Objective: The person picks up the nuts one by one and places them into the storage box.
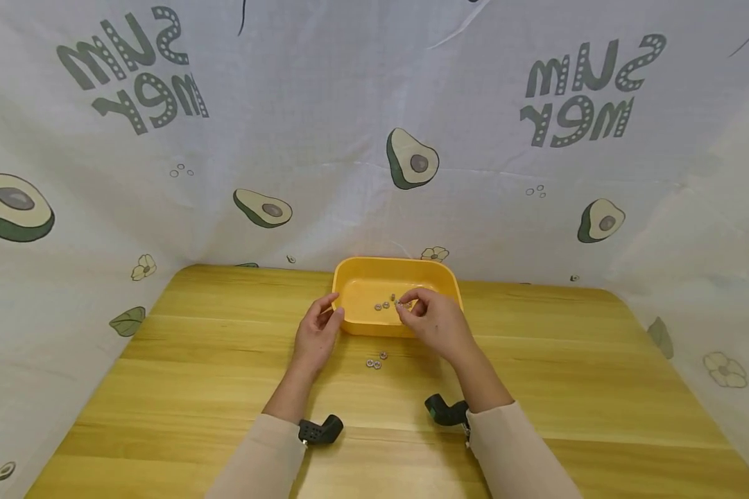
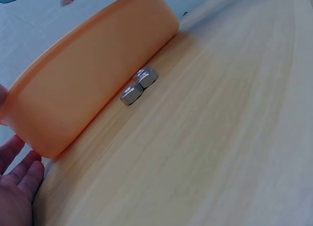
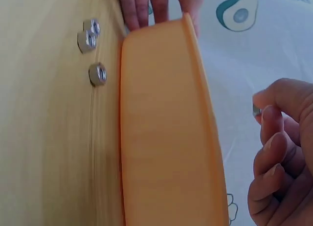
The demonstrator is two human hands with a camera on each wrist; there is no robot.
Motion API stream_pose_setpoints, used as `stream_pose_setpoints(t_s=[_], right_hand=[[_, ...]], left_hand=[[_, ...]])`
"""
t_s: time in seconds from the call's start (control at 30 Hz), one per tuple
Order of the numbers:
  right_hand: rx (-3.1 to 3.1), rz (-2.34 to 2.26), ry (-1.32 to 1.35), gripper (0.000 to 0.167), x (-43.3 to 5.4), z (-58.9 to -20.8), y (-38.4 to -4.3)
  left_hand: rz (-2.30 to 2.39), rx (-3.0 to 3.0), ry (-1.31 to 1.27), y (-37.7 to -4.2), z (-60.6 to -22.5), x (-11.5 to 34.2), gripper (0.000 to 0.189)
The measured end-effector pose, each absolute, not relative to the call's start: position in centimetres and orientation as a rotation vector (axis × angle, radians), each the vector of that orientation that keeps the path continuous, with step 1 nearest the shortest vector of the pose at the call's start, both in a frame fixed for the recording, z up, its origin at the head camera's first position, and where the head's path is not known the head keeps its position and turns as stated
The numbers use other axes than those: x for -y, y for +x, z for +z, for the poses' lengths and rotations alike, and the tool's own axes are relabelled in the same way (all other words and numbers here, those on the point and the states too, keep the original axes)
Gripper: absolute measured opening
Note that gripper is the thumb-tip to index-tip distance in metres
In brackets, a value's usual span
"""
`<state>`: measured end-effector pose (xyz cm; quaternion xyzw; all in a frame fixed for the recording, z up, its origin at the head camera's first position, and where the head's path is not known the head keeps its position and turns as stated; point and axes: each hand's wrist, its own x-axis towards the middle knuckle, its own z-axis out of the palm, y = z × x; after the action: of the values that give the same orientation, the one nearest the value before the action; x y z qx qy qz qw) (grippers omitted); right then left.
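A yellow plastic box (image 1: 371,329) stands on the table, its wall looking orange in the wrist views. My left hand (image 1: 317,334) is at its left end; fairly straight fingers lie against the outer wall, with the thumb near the rim. Above the box, my right hand (image 1: 435,319) pinches a small metal nut (image 3: 256,110) between thumb and index finger, the other fingers curled in. Several nuts (image 1: 385,305) lie on the box floor, partly hidden behind the right hand. In front of the box, three hex nuts (image 1: 377,364) sit on the wood, two of them touching.
The wooden table (image 1: 225,388) runs out to both sides of the box. Behind it hangs a pale cloth (image 1: 349,208) printed with avocados. A black wrist camera (image 1: 321,430) sits on the left wrist, another black camera (image 1: 444,410) on the right.
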<state>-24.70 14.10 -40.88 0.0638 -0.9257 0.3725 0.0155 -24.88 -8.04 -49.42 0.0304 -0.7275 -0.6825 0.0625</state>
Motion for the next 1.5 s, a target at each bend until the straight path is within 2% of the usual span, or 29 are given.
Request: stream_pose_setpoints(t_s=[0.37,0.6,1.1,1.5], right_hand=[[2.911,1.153,0.201,0.019,-14.4,-41.8,-29.7],[2.844,1.313,0.037,0.020,-14.1,-42.7,-31.7],[2.899,1.272,-0.035,0.026,-13.7,-43.1,-31.7],[2.802,1.307,0.046,0.024,-13.5,-41.9,-31.2]], left_hand=[[-2.084,2.200,0.108,-24.7,-49.5,8.0,0.043],[-2.085,2.200,0.096,-24.9,-49.3,7.9,0.044],[-2.097,2.195,0.096,-24.9,-49.2,8.0,0.043],[-2.089,2.190,0.083,-24.8,-49.3,8.1,0.043]])
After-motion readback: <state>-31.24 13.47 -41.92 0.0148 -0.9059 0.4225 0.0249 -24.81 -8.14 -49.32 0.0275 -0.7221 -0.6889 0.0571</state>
